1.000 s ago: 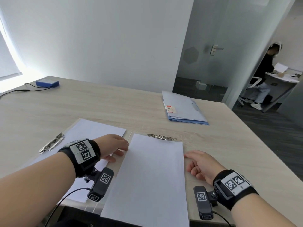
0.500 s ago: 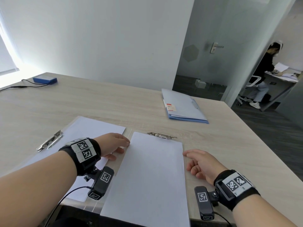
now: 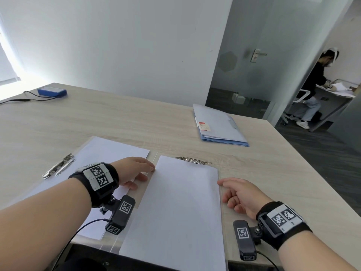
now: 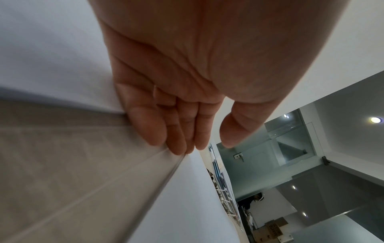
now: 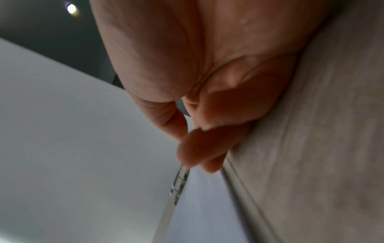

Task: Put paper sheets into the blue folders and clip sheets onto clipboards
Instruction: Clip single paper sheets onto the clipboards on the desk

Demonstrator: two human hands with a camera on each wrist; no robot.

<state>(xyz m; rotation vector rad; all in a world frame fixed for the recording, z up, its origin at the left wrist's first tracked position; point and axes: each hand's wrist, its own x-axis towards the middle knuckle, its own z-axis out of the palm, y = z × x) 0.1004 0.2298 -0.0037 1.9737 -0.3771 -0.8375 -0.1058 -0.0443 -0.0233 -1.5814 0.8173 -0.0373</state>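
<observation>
A white sheet (image 3: 181,208) lies on a clear clipboard in front of me, its metal clip (image 3: 193,160) at the far end. My left hand (image 3: 146,173) lies with straight fingers (image 4: 176,131) against the sheet's left edge. My right hand (image 3: 230,190) rests on the table at the sheet's right edge. Its fingers (image 5: 199,148) are curled and hold nothing, and the forefinger tip touches the paper. A second sheet (image 3: 109,153) lies on another clear clipboard to the left, with its clip (image 3: 58,168) on the left side. Blue folders (image 3: 218,126) lie stacked at the far right.
The wooden table (image 3: 117,118) carries a blue box (image 3: 52,92) with a black cable at its far left corner. The table's right edge drops to dark carpet. Behind a glass door (image 3: 244,75) a person (image 3: 316,85) sits at another desk.
Hardly anything: the view has shifted slightly, and both hands stay at the two long sides of the middle sheet.
</observation>
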